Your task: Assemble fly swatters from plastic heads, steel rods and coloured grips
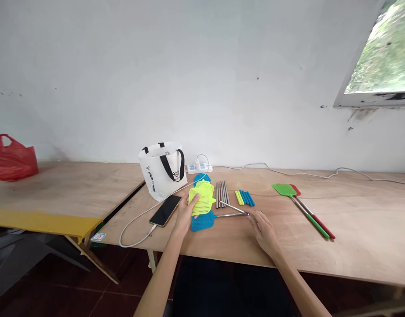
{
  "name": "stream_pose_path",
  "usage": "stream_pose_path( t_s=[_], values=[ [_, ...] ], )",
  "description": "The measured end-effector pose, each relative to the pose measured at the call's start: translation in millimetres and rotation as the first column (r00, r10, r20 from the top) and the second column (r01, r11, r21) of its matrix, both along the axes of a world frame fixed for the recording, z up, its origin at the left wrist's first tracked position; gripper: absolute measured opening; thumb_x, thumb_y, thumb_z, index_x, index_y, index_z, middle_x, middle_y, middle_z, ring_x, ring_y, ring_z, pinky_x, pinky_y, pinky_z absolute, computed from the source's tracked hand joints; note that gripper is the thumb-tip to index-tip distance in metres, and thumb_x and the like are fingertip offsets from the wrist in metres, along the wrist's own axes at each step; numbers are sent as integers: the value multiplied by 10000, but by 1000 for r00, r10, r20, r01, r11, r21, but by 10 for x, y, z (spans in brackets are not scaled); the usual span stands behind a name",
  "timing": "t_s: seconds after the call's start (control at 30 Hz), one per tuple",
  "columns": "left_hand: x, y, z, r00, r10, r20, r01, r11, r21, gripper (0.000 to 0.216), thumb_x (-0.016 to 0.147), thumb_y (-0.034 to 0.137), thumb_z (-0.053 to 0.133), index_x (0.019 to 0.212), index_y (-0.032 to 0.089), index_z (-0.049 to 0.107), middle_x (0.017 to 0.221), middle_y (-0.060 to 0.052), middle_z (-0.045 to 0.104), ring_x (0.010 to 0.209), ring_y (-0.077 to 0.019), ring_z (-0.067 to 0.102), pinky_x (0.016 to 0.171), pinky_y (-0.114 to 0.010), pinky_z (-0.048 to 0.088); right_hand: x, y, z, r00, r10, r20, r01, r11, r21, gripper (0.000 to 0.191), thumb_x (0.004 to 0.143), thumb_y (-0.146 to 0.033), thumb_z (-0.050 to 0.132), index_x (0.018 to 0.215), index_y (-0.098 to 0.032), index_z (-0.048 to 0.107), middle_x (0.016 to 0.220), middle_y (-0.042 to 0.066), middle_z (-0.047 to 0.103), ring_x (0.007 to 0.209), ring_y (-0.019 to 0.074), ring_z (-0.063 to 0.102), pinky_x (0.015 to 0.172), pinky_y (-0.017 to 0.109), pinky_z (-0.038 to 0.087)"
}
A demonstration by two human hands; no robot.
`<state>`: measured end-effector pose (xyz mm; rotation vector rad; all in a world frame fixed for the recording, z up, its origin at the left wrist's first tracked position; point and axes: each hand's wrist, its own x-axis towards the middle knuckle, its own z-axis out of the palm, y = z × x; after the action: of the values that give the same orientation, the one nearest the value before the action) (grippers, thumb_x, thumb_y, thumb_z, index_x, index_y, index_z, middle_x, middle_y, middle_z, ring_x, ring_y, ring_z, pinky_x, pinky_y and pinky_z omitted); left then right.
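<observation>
Pinched in my left hand [185,215] is a yellow perforated fly swatter head [201,202], its narrow neck pointing right. My right hand [264,232] grips a thin metal rod [233,207], whose free end points left towards that neck without touching it. Below them on the table lies a blue fly swatter [202,221] with a metal shaft running right under my right hand. Further yellow and blue heads are partly covered behind the held one. Several metal tubes [222,194] lie side by side, with yellow grips [239,197] and blue grips [247,198] to their right.
Green [284,189] and red [296,190] fly swatters lie at the right of the wooden table [360,229]. At left are a phone [165,210] on a white cable and a white tote bag [161,171]. A power strip [199,168] sits by the wall.
</observation>
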<state>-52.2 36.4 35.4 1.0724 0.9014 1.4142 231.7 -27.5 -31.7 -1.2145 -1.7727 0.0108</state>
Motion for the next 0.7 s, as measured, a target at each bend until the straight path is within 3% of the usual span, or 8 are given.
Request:
stream_pose_path(
  t_s=[0.47,0.6,0.7],
  values=[
    [-4,-49,44,997,-25,-67,22,999,-50,565,712,538,849,1087,166,650,749,1,681,490,-109,580,359,-171,359,-3,-7,20,994,-21,112,16,999,43,323,1061,-315,368,1188,-267,662,1020,66,709,928,222,658,825,344,526],
    [-52,-14,15,995,3,-96,-2,1000,15,551,741,516,836,1135,172,663,973,-66,751,707,-185,706,531,-225,532,6,-26,35,981,-59,187,41,995,95,315,1059,-273,385,1220,-257,656,1016,60,709,887,208,635,810,345,484],
    [-81,-4,8,990,22,-139,-8,995,100,526,756,485,833,1142,163,678,1078,-91,752,857,-227,731,702,-279,590,18,-42,36,961,-102,255,67,987,145,317,1049,-225,412,1258,-252,649,1034,61,710,896,207,615,813,348,444]
  ],
)
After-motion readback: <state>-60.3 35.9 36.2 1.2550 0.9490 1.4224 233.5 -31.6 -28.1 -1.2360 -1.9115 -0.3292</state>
